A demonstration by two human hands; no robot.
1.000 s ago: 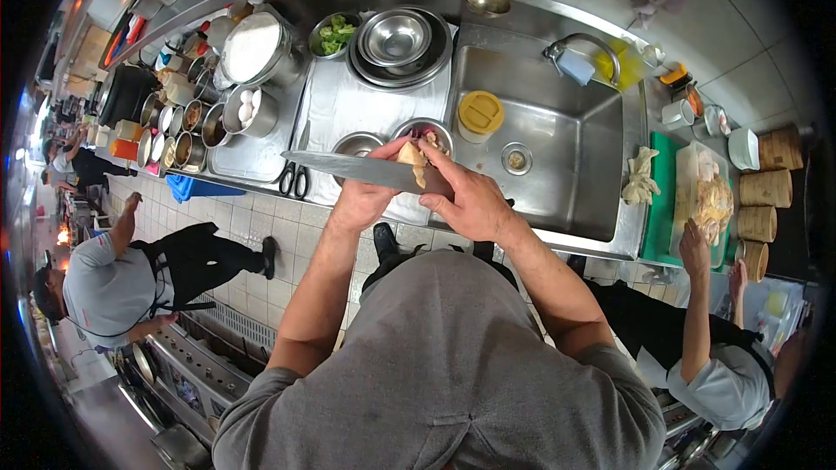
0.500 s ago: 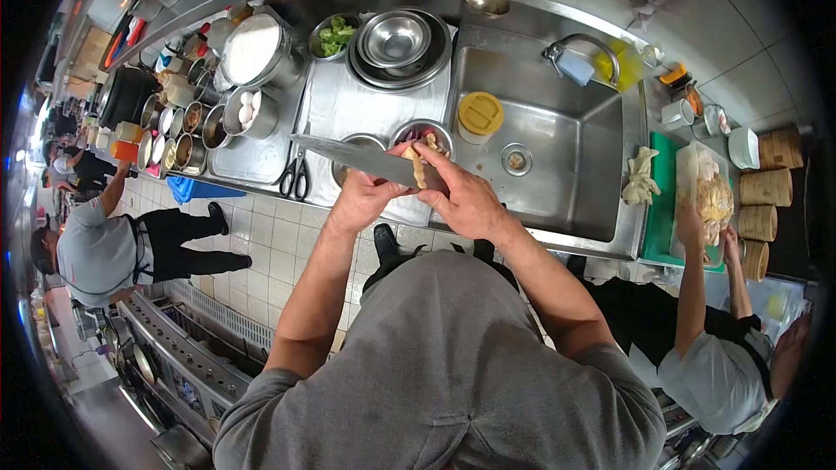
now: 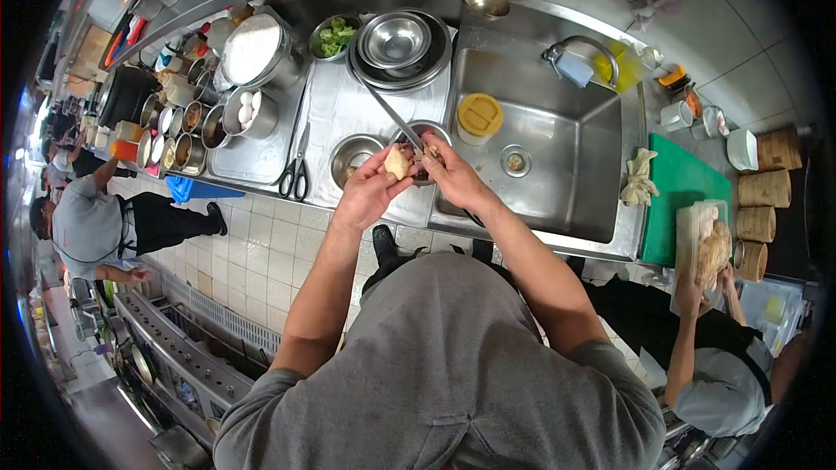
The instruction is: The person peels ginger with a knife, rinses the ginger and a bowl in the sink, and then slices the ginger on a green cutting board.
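My left hand [image 3: 367,196] pinches a pale yellow piece of what looks like peeled ginger [image 3: 398,164] in its fingertips. In my right hand [image 3: 457,181] is a cleaver [image 3: 380,103], its blade seen almost edge-on and slanting away to the upper left. Under the right hand stands a metal bowl [image 3: 402,134] with purple and pale bits, partly hidden by the fingers and blade. Beside my left hand is another metal bowl [image 3: 345,157], its contents mostly hidden.
Scissors [image 3: 294,176] lie left, near a pot of eggs [image 3: 250,113]. Stacked bowls [image 3: 396,39] and greens [image 3: 335,35] stand behind. Right are the sink [image 3: 566,130] holding a yellow-lidded tub [image 3: 480,117], and a co-worker with a food container [image 3: 702,248] by a green board [image 3: 684,178].
The cleaver has turned from broadside to nearly edge-on, and my right hand has shifted toward the bowl. My left hand now holds the pale piece. The right-hand co-worker's container has moved off the board.
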